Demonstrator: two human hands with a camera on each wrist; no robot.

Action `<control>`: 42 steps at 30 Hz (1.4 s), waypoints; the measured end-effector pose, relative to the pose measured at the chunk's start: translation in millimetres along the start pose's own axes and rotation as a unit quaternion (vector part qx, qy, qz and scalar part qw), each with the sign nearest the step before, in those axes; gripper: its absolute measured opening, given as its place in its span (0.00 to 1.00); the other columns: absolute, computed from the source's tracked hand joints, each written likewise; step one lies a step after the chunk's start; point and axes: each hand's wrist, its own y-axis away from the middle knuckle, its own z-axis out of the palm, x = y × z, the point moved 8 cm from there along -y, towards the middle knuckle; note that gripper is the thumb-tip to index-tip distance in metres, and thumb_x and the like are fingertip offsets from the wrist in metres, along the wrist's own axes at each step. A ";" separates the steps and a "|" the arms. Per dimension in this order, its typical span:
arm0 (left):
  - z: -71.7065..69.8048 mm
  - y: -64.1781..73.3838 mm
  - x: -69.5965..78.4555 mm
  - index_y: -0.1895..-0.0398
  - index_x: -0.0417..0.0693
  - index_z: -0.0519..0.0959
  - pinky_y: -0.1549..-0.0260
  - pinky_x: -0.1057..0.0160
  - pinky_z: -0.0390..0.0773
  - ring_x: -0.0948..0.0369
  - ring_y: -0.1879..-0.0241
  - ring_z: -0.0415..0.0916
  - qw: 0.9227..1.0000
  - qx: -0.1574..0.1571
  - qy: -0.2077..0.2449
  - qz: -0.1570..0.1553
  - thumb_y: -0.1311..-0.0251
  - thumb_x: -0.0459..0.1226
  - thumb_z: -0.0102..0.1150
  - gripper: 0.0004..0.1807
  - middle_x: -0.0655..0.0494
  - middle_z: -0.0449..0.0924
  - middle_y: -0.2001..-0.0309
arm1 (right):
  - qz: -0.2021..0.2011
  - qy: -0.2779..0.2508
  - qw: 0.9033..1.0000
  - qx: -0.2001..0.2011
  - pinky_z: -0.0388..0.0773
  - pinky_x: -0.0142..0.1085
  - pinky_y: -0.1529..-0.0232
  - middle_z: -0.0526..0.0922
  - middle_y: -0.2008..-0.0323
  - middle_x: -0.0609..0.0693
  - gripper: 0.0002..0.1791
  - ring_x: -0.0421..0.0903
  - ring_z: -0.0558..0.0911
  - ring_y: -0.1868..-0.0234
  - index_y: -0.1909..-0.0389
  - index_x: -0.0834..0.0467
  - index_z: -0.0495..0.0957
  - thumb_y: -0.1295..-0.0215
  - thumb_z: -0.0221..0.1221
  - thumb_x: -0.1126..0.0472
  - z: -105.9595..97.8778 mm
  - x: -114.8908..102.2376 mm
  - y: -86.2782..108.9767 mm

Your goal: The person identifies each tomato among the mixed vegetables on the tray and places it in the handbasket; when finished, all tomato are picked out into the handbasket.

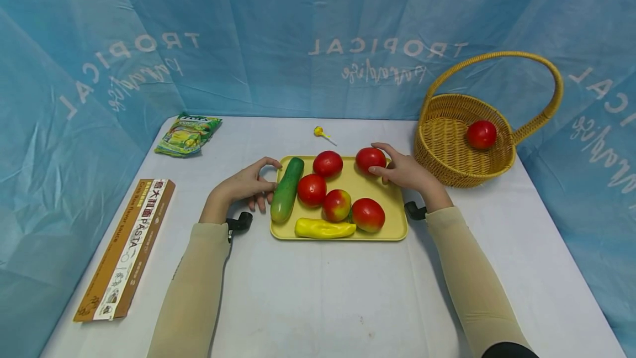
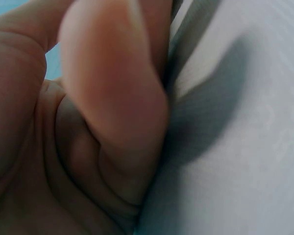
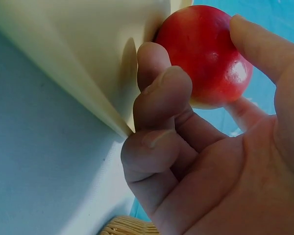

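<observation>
A yellow tray [image 1: 387, 203] lies on the table with a cucumber [image 1: 287, 191] along its left side. My right hand [image 1: 404, 170] reaches over the tray's far right corner and holds a red apple [image 1: 370, 160] between thumb and index finger. In the right wrist view, the thumb lies against the glossy apple [image 3: 206, 56], with the other fingers curled beside the tray rim [image 3: 95, 95]. At the tray's left edge is my left hand [image 1: 245, 184], index finger and thumb close to the cucumber. The left wrist view shows only loosely bent fingers [image 2: 112, 73] over white cloth.
Several more red apples [image 1: 312, 190] and a yellow pepper [image 1: 325, 228] lie on the tray. A wicker basket [image 1: 447, 164] at right holds a red apple [image 1: 481, 135]. A lollipop [image 1: 319, 132], a green snack bag [image 1: 187, 135] and a pasta box [image 1: 124, 250] lie around.
</observation>
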 end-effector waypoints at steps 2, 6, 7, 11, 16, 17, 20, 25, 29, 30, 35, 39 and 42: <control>0.2 0.5 0.7 0.25 0.59 0.58 0.82 0.62 0.83 0.57 0.84 0.84 1.000 0.000 0.000 0.000 0.25 0.40 0.58 0.30 0.47 0.87 0.71 | -0.001 0.000 1.000 0.000 0.75 0.40 0.62 0.87 0.68 0.55 0.43 0.50 0.78 0.68 0.16 0.41 0.53 0.25 0.61 0.37 0.2 0.5 -0.2; 0.1 0.6 0.9 0.25 0.59 0.58 0.83 0.62 0.83 0.57 0.84 0.83 1.000 0.000 -0.001 -0.001 0.25 0.41 0.58 0.30 0.47 0.87 0.72 | -0.002 -0.001 1.000 0.001 0.75 0.40 0.62 0.86 0.68 0.55 0.42 0.50 0.78 0.68 0.17 0.40 0.54 0.25 0.60 0.37 0.3 0.7 -0.3; 0.0 0.4 0.6 0.25 0.59 0.58 0.82 0.62 0.83 0.57 0.84 0.83 1.000 0.000 -0.001 -0.002 0.25 0.41 0.58 0.31 0.47 0.87 0.72 | -0.003 -0.001 1.000 0.002 0.75 0.40 0.62 0.86 0.67 0.55 0.42 0.50 0.78 0.68 0.17 0.40 0.54 0.25 0.60 0.37 0.4 0.8 -0.5; -0.3 -0.7 -0.4 0.25 0.59 0.58 0.82 0.62 0.83 0.56 0.83 0.83 1.000 -0.001 -0.001 -0.006 0.25 0.41 0.58 0.31 0.46 0.87 0.71 | -0.008 0.001 1.000 0.008 0.76 0.40 0.61 0.87 0.66 0.55 0.41 0.50 0.80 0.67 0.18 0.40 0.56 0.25 0.60 0.37 0.1 1.8 -1.2; -0.9 -1.7 -2.5 0.25 0.60 0.58 0.82 0.62 0.83 0.56 0.83 0.84 1.000 0.001 -0.003 -0.011 0.26 0.41 0.58 0.31 0.46 0.87 0.71 | -0.010 0.002 1.000 0.009 0.77 0.40 0.58 0.89 0.62 0.56 0.41 0.50 0.83 0.63 0.18 0.40 0.56 0.25 0.61 0.37 1.6 3.6 -2.2; -1.1 -1.7 -2.8 0.24 0.59 0.58 0.82 0.62 0.83 0.56 0.83 0.84 1.000 0.001 -0.004 -0.011 0.26 0.41 0.58 0.31 0.46 0.87 0.71 | -0.010 0.002 1.000 0.009 0.78 0.40 0.57 0.89 0.61 0.56 0.41 0.50 0.84 0.62 0.18 0.40 0.57 0.25 0.61 0.37 1.8 3.9 -2.2; -1.3 -1.7 -3.3 0.25 0.60 0.58 0.82 0.62 0.83 0.55 0.83 0.84 1.000 0.001 -0.003 -0.012 0.26 0.41 0.58 0.31 0.46 0.87 0.71 | -0.008 0.000 1.000 0.010 0.78 0.41 0.56 0.89 0.60 0.56 0.41 0.51 0.85 0.61 0.18 0.39 0.57 0.25 0.61 0.37 2.1 4.0 -2.0; -1.3 -1.7 -2.6 0.25 0.60 0.58 0.82 0.62 0.83 0.55 0.83 0.84 1.000 0.001 -0.001 -0.007 0.27 0.41 0.58 0.32 0.47 0.87 0.71 | -0.013 -0.007 1.000 0.015 0.79 0.41 0.57 0.89 0.60 0.56 0.40 0.51 0.85 0.61 0.18 0.39 0.58 0.25 0.62 0.39 1.4 2.6 -1.2; -1.0 -1.9 -1.8 0.24 0.60 0.58 0.83 0.62 0.83 0.55 0.83 0.84 1.000 -0.001 0.000 -0.003 0.26 0.41 0.59 0.32 0.47 0.88 0.71 | -0.022 -0.016 1.000 0.016 0.79 0.40 0.58 0.89 0.60 0.58 0.40 0.52 0.85 0.61 0.18 0.40 0.58 0.25 0.62 0.40 -0.8 0.0 1.2; -1.0 -1.8 -1.9 0.25 0.60 0.58 0.83 0.62 0.83 0.55 0.83 0.84 1.000 -0.001 -0.001 -0.003 0.26 0.41 0.59 0.32 0.47 0.88 0.71 | -0.026 -0.015 0.999 0.018 0.79 0.41 0.58 0.88 0.59 0.59 0.40 0.52 0.85 0.61 0.18 0.40 0.58 0.26 0.63 0.40 -2.6 -1.4 2.5; -1.0 -0.6 -1.3 0.25 0.60 0.58 0.82 0.62 0.83 0.55 0.83 0.84 1.000 0.000 0.000 -0.008 0.26 0.41 0.58 0.31 0.46 0.87 0.70 | -0.038 0.004 0.998 0.045 0.80 0.42 0.57 0.86 0.55 0.61 0.40 0.53 0.83 0.59 0.19 0.40 0.59 0.26 0.63 0.39 -17.5 -10.3 12.3; -0.9 -0.7 -1.2 0.24 0.59 0.58 0.82 0.62 0.82 0.55 0.83 0.84 1.000 -0.001 0.001 -0.010 0.26 0.41 0.58 0.32 0.46 0.87 0.71 | -0.040 -0.008 0.998 0.051 0.79 0.41 0.59 0.85 0.59 0.63 0.42 0.53 0.81 0.67 0.17 0.40 0.56 0.25 0.62 0.39 -29.2 -17.2 21.3; -0.7 -0.8 -0.7 0.25 0.60 0.58 0.82 0.63 0.82 0.56 0.83 0.84 1.000 -0.001 0.001 -0.009 0.26 0.42 0.58 0.31 0.46 0.87 0.71 | -0.040 -0.032 0.997 0.056 0.77 0.41 0.62 0.83 0.61 0.65 0.42 0.55 0.79 0.69 0.16 0.39 0.54 0.25 0.62 0.40 -38.1 -20.7 27.9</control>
